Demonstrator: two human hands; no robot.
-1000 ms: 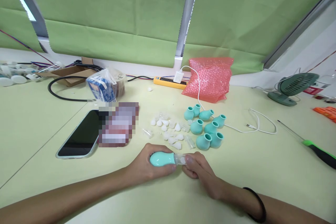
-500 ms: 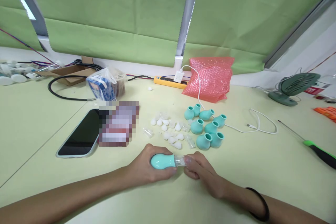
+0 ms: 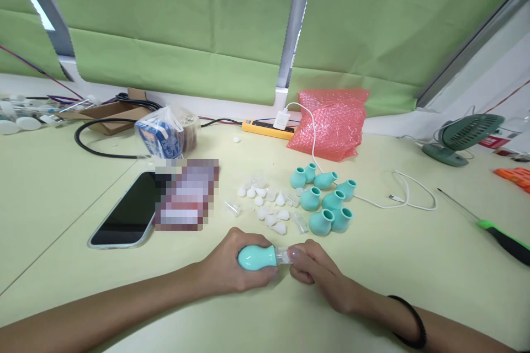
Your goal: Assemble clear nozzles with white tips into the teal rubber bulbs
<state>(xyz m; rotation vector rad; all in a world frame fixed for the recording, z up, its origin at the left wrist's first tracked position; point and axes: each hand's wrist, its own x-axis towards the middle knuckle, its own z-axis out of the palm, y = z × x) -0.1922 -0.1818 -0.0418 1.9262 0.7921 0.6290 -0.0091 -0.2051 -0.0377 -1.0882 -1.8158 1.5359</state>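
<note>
My left hand (image 3: 234, 265) is wrapped round a turquoise squeeze bulb (image 3: 255, 257), which lies sideways with its neck to the right. A clear plastic tube (image 3: 283, 255) sits at the bulb's neck, and my right hand (image 3: 312, 265) pinches its far end between thumb and fingers. Something white shows inside the tube; its tip is hidden by the fingers. Just beyond my hands lie several small white teardrop-shaped pieces (image 3: 280, 199) and loose clear tubes (image 3: 298, 223). Several more turquoise bulbs (image 3: 322, 222) stand or lean to the right of them, their round mouths open.
A black-screened phone (image 3: 126, 212) lies at the left beside a pixelated item (image 3: 188, 193). Farther back are a bagged blue package (image 3: 159, 135), a yellow power strip (image 3: 267, 129) and pink bubble wrap (image 3: 333, 124). A screwdriver (image 3: 503, 240), white cable (image 3: 408, 198) and green fan (image 3: 467, 132) are at right.
Almost nothing differs. The bulb has shifted very slightly towards me in my left hand, and both hands keep their hold.
</note>
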